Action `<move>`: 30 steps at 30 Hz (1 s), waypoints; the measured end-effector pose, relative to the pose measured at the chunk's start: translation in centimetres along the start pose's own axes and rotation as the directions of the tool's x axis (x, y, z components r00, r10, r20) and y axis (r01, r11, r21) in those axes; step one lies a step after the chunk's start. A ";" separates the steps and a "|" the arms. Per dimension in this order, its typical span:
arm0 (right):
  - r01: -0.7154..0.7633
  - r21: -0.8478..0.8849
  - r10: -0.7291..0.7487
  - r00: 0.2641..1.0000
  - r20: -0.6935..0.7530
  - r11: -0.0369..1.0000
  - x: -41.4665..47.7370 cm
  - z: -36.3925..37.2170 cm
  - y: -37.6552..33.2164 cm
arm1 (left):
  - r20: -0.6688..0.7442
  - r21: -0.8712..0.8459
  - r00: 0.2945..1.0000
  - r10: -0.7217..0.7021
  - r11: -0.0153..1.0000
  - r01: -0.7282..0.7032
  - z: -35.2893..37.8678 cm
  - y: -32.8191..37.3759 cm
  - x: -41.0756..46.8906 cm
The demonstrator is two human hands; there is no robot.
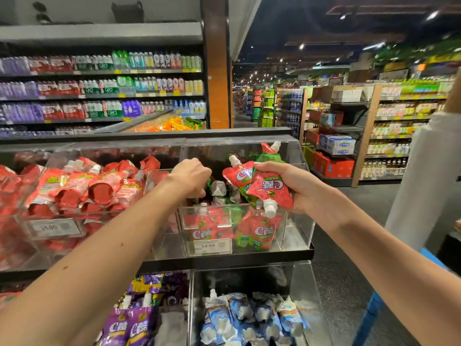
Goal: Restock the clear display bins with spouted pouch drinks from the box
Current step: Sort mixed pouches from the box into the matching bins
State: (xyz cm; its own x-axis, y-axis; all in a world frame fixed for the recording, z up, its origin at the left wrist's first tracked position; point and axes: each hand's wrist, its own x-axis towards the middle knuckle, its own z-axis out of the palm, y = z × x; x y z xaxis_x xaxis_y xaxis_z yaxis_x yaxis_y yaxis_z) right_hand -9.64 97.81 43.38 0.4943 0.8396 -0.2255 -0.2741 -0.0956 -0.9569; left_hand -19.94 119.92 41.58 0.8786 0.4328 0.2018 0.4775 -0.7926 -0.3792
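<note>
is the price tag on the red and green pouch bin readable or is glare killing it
Head view: the price tag reads 14.90, sharp; head view: the clear bin wall carries faint reflections; head view: the pouches in the right hand are crisp, far aisles soft, shelf lines bowed by the wide lens.

Single head-worn wide-angle view — forward and down, close over the clear bins [296,228]

A price tag [53,227] at eight o'clock, on the left clear bin [17,228], reads 14.90. A second price tag [212,245] at six o'clock reads 14.90 too. The red-and-green pouches [270,189] and, at seven o'clock, the purple pouches [129,325] carry a white "C" logo.
</note>
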 end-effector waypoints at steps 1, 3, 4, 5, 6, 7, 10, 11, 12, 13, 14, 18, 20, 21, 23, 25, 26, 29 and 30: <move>0.001 0.007 -0.001 1.000 0.001 1.000 0.0 0.0 -0.1 | -0.043 -0.105 0.999 -0.004 0.994 0.000 -0.2 -0.3 -0.2; 0.001 0.010 -0.001 1.000 -0.002 1.000 0.2 -0.1 -0.2 | -0.208 -0.363 0.977 -0.047 0.931 -0.033 -1.3 -0.6 -1.1; -0.002 0.009 0.002 1.000 -0.005 1.000 0.3 0.0 -0.4 | -0.318 -0.447 0.946 -0.059 0.889 -0.095 -2.1 -0.4 -1.8; -0.005 0.009 0.005 1.000 -0.004 1.000 0.6 0.0 -0.5 | -0.403 -0.513 0.914 -0.050 0.839 -0.180 -3.0 0.1 -2.9; -0.007 0.013 0.007 1.000 0.005 1.000 0.8 0.2 -0.6 | -0.438 -0.559 0.899 -0.007 0.785 -0.266 -3.9 0.7 -3.9; -0.007 0.025 0.006 1.000 0.017 1.000 1.0 0.5 -0.8 | -0.426 -0.585 0.902 0.069 0.740 -0.332 -4.7 1.5 -5.0; 0.010 0.075 -0.012 0.999 0.030 0.997 1.6 1.6 -1.2 | -0.317 -0.585 0.929 0.192 0.732 -0.351 -4.8 3.2 -6.4; 0.017 0.087 -0.021 0.999 0.039 0.996 1.8 1.9 -1.2 | -0.312 -0.574 0.936 0.166 0.751 -0.324 -4.5 3.3 -6.4; 0.023 0.092 -0.028 0.998 0.052 0.995 2.0 2.1 -1.2 | -0.317 -0.572 0.940 0.124 0.766 -0.294 -4.1 3.2 -6.2; 0.030 0.090 -0.036 0.997 0.066 0.995 2.2 2.2 -1.2 | -0.324 -0.570 0.942 0.090 0.776 -0.270 -3.7 2.9 -6.0; 0.040 0.073 -0.045 0.996 0.075 0.997 2.4 2.2 -1.3 | -0.329 -0.563 0.942 0.069 0.786 -0.255 -3.1 2.6 -5.7; 0.063 -0.012 -0.062 0.995 0.083 0.998 2.2 1.6 -2.0 | -0.437 -0.493 0.898 0.054 0.821 -0.289 -1.4 1.8 -4.7; 0.062 -0.055 -0.057 0.995 0.078 0.997 2.2 1.3 -2.0 | -0.491 -0.455 0.870 0.047 0.837 -0.302 -0.8 1.3 -3.7; 0.059 -0.069 -0.054 0.996 0.074 0.996 2.2 1.2 -1.9 | -0.498 -0.423 0.866 0.054 0.856 -0.297 -0.6 1.2 -3.1; 0.039 -0.078 -0.034 0.997 0.067 0.996 2.4 0.8 -1.7 | -0.441 -0.340 0.895 0.069 0.910 -0.238 0.0 1.2 -1.7; 0.010 -0.085 -0.005 0.998 0.066 0.996 2.5 0.5 -1.3 | -0.325 -0.266 0.943 0.063 0.952 -0.155 0.8 1.5 -0.6; 0.000 -0.086 0.006 0.998 0.064 0.996 2.5 0.4 -1.1 | -0.286 -0.241 0.957 0.051 0.962 -0.124 1.1 1.7 -0.3; -0.009 -0.060 0.016 0.994 0.105 0.998 2.7 0.0 -0.7 | -0.278 -0.136 0.960 0.012 0.989 -0.052 1.2 2.1 0.7; -0.010 -0.049 0.016 0.992 0.124 0.999 2.6 0.0 -0.6 | -0.289 -0.095 0.957 0.006 0.995 -0.035 1.1 2.1 1.0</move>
State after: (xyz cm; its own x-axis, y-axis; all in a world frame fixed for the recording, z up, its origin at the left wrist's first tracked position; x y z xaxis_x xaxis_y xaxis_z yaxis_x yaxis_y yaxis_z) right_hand -8.13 100.06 43.35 0.3836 0.8978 -0.2165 -0.2383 -0.1303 -0.9624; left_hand -18.04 119.13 40.01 0.8454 0.2853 0.4516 0.4445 -0.8445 -0.2986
